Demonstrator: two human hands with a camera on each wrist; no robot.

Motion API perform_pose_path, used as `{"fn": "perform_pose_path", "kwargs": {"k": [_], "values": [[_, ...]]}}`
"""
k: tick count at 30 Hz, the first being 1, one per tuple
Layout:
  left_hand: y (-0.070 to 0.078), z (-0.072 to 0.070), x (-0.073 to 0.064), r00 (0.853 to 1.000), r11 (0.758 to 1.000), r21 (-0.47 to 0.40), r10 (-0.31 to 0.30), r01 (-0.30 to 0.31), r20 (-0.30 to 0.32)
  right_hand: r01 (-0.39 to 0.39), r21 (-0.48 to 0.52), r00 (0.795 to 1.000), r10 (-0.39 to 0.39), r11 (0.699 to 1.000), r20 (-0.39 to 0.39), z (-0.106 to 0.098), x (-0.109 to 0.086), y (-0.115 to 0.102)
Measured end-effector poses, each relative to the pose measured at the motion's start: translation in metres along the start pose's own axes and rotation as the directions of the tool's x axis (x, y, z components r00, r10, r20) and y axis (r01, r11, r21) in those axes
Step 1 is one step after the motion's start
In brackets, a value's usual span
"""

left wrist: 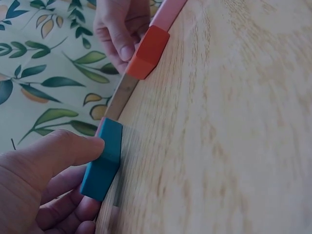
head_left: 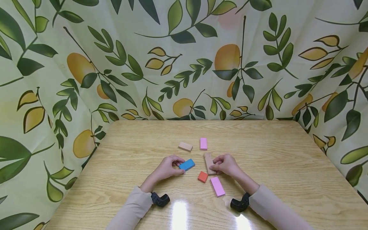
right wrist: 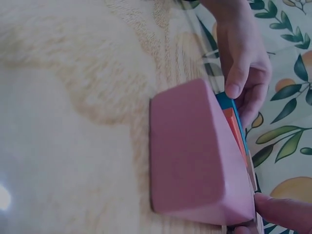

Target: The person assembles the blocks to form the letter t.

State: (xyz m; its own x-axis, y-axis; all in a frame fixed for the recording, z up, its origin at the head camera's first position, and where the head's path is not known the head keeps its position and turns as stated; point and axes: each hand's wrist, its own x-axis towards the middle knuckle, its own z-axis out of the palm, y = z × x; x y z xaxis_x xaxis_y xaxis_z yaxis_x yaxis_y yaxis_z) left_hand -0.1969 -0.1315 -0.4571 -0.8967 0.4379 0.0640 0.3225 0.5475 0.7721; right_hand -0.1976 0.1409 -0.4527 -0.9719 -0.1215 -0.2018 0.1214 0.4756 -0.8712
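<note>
Between the thumb and fingers of my left hand is a blue block, pinched at its left end. In the left wrist view the thumb lies against the side of that blue block. My right hand grips the near end of a long plain wooden block, which lies on the table. A small red-orange block sits between the two hands, just left of the wooden block's near end. Close below the right hand lies a pink block, which looms large in the right wrist view.
Farther back on the wooden table lie a shorter plain wooden block and a second pink block. A leaf-and-fruit patterned cloth hangs behind and along the sides. Each wrist carries a black device.
</note>
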Motion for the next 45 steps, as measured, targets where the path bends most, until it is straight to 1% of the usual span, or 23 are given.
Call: {"fn": "perform_pose_path", "kwargs": {"k": [5, 8, 13, 17, 20, 28, 33, 37, 42, 45], "values": [[0.0, 0.001, 0.002, 1.0, 1.0, 0.021, 0.006, -0.006, -0.006, 0.007, 0.018, 1.0, -0.007, 1.0, 0.008, 0.0, -0.003, -0.002], [0.001, 0.001, 0.004, 1.0, 1.0, 0.022, -0.005, 0.005, -0.002, 0.003, 0.012, 1.0, -0.003, 1.0, 0.008, 0.001, -0.004, -0.004], [0.0, -0.002, 0.007, 1.0, 1.0, 0.011, 0.006, -0.006, 0.013, 0.0, 0.013, 1.0, 0.0, 1.0, 0.004, 0.003, -0.005, -0.004], [-0.002, -0.003, 0.008, 1.0, 1.0, 0.03, 0.01, -0.011, 0.015, 0.006, 0.02, 1.0, -0.006, 1.0, 0.004, 0.007, -0.006, -0.004], [-0.002, -0.004, 0.01, 1.0, 0.999, 0.046, 0.011, -0.012, 0.01, 0.0, 0.021, 1.0, 0.0, 1.0, 0.0, 0.009, -0.006, -0.007], [-0.001, -0.007, 0.012, 1.0, 0.998, 0.054, 0.021, -0.022, 0.02, -0.032, 0.021, 0.999, 0.032, 0.999, 0.002, 0.012, -0.007, -0.009], [-0.001, -0.007, 0.013, 1.0, 0.998, 0.061, 0.008, -0.01, 0.023, -0.022, 0.016, 1.0, 0.022, 1.0, 0.006, 0.012, -0.007, -0.009], [-0.001, -0.007, 0.015, 1.0, 0.997, 0.074, -0.002, 0.001, 0.012, -0.015, 0.004, 1.0, 0.015, 1.0, 0.006, 0.013, -0.007, -0.009], [0.0, -0.006, 0.017, 1.0, 0.994, 0.109, 0.009, -0.008, -0.005, -0.003, -0.018, 1.0, 0.003, 1.0, 0.008, 0.015, -0.007, -0.009], [0.001, -0.006, 0.018, 1.0, 0.994, 0.106, 0.012, -0.011, -0.006, -0.004, -0.021, 1.0, 0.005, 1.0, 0.005, 0.016, -0.007, -0.009]]}}
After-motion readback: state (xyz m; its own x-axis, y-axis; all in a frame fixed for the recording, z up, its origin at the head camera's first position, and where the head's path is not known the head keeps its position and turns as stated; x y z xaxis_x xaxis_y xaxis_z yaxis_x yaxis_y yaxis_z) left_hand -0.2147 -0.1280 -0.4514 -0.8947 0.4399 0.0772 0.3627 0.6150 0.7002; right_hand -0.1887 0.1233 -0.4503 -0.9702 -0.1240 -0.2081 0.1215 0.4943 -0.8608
